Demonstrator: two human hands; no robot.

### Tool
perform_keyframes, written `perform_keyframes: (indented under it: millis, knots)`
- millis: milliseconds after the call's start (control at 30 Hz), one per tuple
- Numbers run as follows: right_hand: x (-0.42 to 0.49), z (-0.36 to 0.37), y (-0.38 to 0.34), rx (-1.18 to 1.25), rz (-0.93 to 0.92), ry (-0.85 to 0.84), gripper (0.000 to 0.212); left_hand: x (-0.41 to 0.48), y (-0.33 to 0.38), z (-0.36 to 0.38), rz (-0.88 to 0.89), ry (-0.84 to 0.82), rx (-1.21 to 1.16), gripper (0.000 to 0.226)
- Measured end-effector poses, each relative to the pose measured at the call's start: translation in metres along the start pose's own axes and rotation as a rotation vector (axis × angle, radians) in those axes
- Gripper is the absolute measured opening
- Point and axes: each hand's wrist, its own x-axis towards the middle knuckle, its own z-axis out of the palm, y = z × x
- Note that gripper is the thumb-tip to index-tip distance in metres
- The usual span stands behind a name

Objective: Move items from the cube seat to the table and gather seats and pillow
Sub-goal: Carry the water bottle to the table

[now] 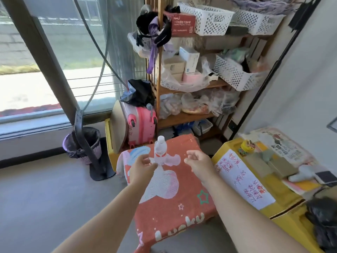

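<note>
Water bottle (pixel 160 150): clear, white cap, upright on the cube seat (pixel 182 207), centre of frame, at the seat's far end.
Cube seat: covered by a red printed cloth; carries only the bottle.
My left hand (pixel 141 169): fingertips at the bottle's lower part; I cannot tell whether the grip is closed.
My right hand (pixel 197 164): just right of the bottle, apart from it, fingers loosely spread, holding nothing.
White baskets (pixel 209 17): perforated, on the top of the wooden shelf (pixel 184 118), upper right; contents hidden.
Tilted basket (pixel 235 73): mid-shelf, right; dark and pale items, unclear.
Shelf boards: small cartons and crumpled plastic bags (pixel 198 103).
Waste bin (pixel 83 145): left of centre, dark liner; contents not visible.
Yellow table (pixel 284 196): right of the seat; a handwritten paper sheet (pixel 242 178) and small clutter on it.
Room: grey floor (pixel 45 198), large window (pixel 54 52) upper left, pink suitcase (pixel 141 123) beside the shelf.
</note>
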Motion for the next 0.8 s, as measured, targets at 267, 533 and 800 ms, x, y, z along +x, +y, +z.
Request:
perform_keyframes:
  millis: [267,533,800]
  knots:
    - [0.101,-0.008,-0.023,-0.071,0.000,-0.095,0.035,0.071,0.022,0.018,-0.041,0.112,0.002,0.054]
    - [0.162,0.008,-0.011,-0.180,-0.026,-0.265,0.052,0.110,0.003,0.042,-0.107,0.156,0.025,0.056]
    - [0.219,0.050,0.033,-0.293,-0.096,-0.451,0.068,0.148,-0.063,0.073,-0.238,0.251,-0.052,0.058]
